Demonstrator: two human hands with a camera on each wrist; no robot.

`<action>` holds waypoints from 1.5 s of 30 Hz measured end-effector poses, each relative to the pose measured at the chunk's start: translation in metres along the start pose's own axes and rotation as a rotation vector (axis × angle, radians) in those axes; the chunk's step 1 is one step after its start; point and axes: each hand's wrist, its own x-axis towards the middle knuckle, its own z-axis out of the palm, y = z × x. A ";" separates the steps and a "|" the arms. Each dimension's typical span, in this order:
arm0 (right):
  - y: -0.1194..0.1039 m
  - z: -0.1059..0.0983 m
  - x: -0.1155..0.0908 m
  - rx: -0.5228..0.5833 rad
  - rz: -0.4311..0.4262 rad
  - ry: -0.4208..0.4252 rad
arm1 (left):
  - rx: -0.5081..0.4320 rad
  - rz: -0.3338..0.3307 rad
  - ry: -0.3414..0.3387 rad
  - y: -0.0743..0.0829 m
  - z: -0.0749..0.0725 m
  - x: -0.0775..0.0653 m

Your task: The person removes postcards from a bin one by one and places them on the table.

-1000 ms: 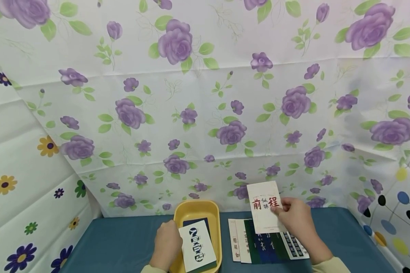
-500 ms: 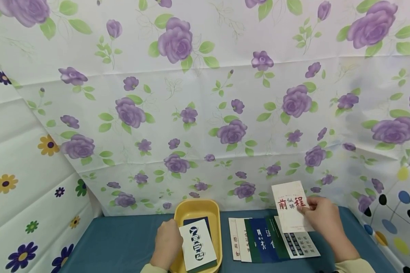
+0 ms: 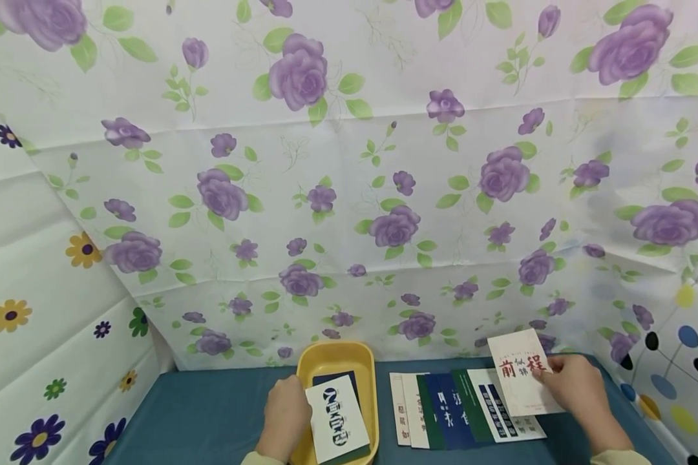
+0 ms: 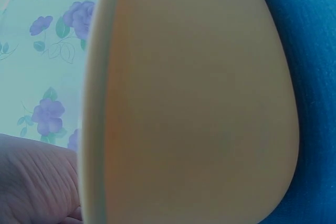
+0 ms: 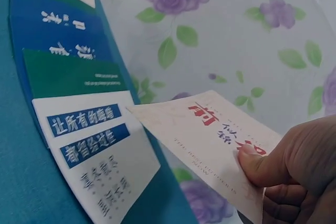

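Observation:
My right hand pinches a cream card with red and dark blue characters, thumb on its printed face. It hovers over the right end of a row of overlapping cards: a white card with dark blue bars, a green card, a blue card and paler ones at the left. My left hand grips the left rim of a yellow plastic tray; its fingertips are hidden in the head view. Inside the tray lies a white card with black lettering, on top of darker cards.
A dark teal cloth covers the table. Behind it hangs a white sheet with purple roses, close to the table's back edge. Patterned sheets also close off the left and right sides.
My right hand has carried the cream card to the right, then lowered it towards the row's right end, uncovering the green and blue cards. My left hand stays at the tray.

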 end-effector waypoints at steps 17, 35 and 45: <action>0.026 0.030 -0.002 -0.027 0.038 -0.228 | 0.017 0.001 -0.009 0.000 0.000 -0.002; 0.028 0.076 -0.009 -0.033 0.149 -0.051 | 0.016 0.036 0.028 -0.001 0.002 -0.002; 0.020 0.079 -0.012 -0.075 0.173 0.013 | 0.023 0.031 0.020 0.000 0.003 -0.001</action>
